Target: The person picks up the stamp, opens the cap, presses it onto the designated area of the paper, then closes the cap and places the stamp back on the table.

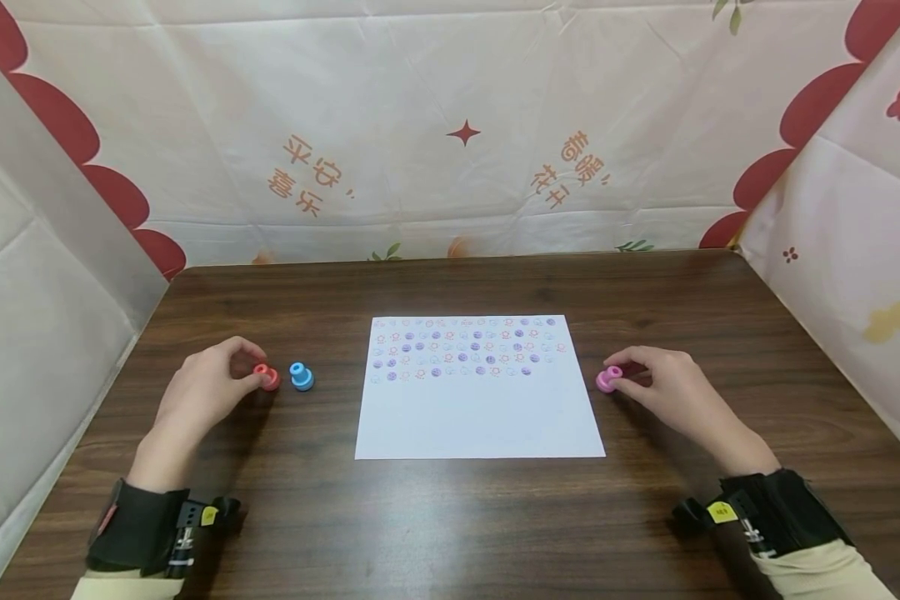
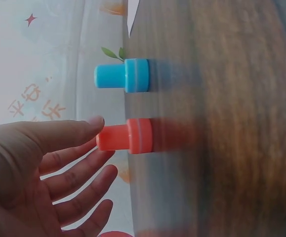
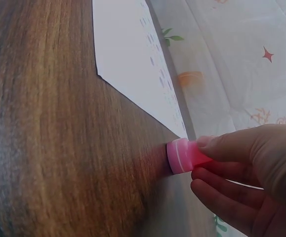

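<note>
On the left of the table, my left hand point(image 1: 208, 385) pinches the knob of a red stamp point(image 1: 271, 379) between thumb and fingers. The red stamp point(image 2: 135, 136) stands upright, base down on the wood, as the left wrist view shows. Just right of it a blue stamp point(image 1: 302, 377) stands upright, untouched. My right hand point(image 1: 671, 386) grips a pink stamp point(image 1: 607, 381) by its knob, thumb on one side and fingers on the other. In the right wrist view the pink stamp point(image 3: 180, 155) is tilted a little, its base close to the table by the paper's edge.
Between the hands lies a white sheet of paper point(image 1: 480, 421), its upper half covered with rows of small red, blue and purple prints. The dark wooden table point(image 1: 420, 533) is enclosed by a printed white cloth point(image 1: 420, 100) at the back and sides.
</note>
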Tool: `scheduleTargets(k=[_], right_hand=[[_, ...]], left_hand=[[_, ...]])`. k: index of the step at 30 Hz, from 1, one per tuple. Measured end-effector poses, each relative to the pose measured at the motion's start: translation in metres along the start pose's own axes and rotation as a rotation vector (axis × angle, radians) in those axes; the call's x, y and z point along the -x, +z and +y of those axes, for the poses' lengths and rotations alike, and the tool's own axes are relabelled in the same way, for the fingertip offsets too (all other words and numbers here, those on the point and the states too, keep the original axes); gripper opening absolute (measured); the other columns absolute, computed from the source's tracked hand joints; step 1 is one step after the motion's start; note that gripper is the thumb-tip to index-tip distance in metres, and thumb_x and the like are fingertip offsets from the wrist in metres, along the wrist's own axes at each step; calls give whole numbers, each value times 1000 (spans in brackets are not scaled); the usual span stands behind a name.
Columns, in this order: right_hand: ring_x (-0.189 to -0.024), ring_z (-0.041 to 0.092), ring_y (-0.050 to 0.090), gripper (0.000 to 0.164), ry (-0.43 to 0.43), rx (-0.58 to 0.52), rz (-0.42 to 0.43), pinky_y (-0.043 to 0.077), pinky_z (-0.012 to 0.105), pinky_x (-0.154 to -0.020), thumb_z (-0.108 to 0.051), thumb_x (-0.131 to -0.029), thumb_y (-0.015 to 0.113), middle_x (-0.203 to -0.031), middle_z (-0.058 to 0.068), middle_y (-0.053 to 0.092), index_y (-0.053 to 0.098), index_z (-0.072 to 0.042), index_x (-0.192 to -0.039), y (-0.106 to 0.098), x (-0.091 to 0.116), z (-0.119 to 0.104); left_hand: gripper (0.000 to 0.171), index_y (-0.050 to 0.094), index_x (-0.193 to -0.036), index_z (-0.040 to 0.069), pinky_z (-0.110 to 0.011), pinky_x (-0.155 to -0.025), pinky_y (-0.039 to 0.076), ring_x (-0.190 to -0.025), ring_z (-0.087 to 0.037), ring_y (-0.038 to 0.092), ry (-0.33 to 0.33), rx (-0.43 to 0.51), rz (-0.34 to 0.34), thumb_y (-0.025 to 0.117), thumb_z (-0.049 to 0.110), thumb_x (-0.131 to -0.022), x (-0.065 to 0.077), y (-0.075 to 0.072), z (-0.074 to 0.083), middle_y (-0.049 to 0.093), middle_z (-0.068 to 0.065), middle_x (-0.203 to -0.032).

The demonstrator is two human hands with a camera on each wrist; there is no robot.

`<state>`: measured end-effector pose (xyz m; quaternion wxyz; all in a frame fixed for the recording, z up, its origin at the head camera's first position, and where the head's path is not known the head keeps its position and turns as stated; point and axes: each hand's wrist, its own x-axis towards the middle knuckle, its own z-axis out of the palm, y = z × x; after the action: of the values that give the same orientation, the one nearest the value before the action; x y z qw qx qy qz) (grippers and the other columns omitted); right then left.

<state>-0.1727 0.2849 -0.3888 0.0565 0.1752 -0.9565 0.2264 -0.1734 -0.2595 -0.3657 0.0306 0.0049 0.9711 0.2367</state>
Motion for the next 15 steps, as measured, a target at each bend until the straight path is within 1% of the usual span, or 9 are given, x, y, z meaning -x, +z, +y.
scheduleTargets(k=[4, 8, 15], right_hand=[[-82, 24, 64, 18, 5, -5, 0, 60, 53, -71, -11, -81, 75, -89, 10, 72, 70, -8, -97, -2, -1, -1], [-82, 23, 65, 18, 6, -9, 8, 60, 53, -71, -13, -80, 76, -88, 10, 72, 70, -7, -96, -5, -4, -4], [-81, 23, 65, 20, -10, -9, 22, 60, 52, -70, -13, -79, 77, -88, 10, 72, 70, -6, -97, -7, -10, -8]], left_hand=[[33, 60, -114, 5, -58, -75, 47, -99, -40, 59, 14, 4, 15, 67, 24, -88, 1, -5, 3, 68, -24, -108], [37, 59, -115, 5, -60, -79, 47, -101, -40, 58, 27, 14, 30, 69, 27, -87, 1, -9, 6, 67, -25, -109], [39, 59, -115, 4, -62, -83, 47, -102, -39, 59, 55, 26, 47, 71, 27, -86, 1, -13, 17, 67, -24, -109]])
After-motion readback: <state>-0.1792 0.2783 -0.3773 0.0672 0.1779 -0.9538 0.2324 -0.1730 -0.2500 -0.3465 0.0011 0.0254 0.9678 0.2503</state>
